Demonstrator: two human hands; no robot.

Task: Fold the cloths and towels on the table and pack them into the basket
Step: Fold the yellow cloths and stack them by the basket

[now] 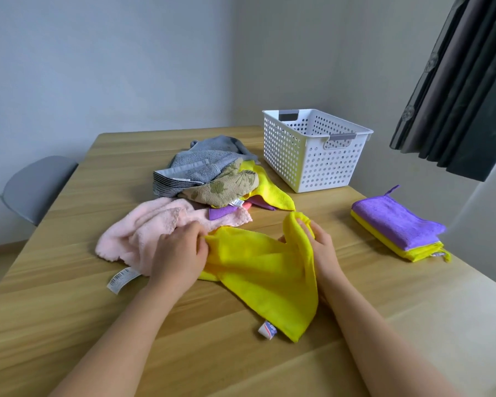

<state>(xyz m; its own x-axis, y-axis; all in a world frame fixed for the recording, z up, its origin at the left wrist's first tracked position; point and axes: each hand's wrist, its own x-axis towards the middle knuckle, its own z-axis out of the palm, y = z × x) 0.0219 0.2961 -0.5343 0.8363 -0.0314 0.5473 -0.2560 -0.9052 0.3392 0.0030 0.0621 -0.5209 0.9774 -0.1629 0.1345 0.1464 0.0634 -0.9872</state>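
A yellow cloth lies crumpled on the wooden table in front of me. My left hand pinches its left corner. My right hand grips its raised right edge. Behind it sits a pink towel and a pile with a grey towel, a beige flowered towel, another yellow cloth and a purple cloth. A white perforated basket stands at the back right; I see nothing inside it. A folded purple cloth rests on a folded yellow one at right.
A grey chair stands past the table's left edge. Dark curtains hang at the upper right. The table's right edge runs just beyond the folded stack.
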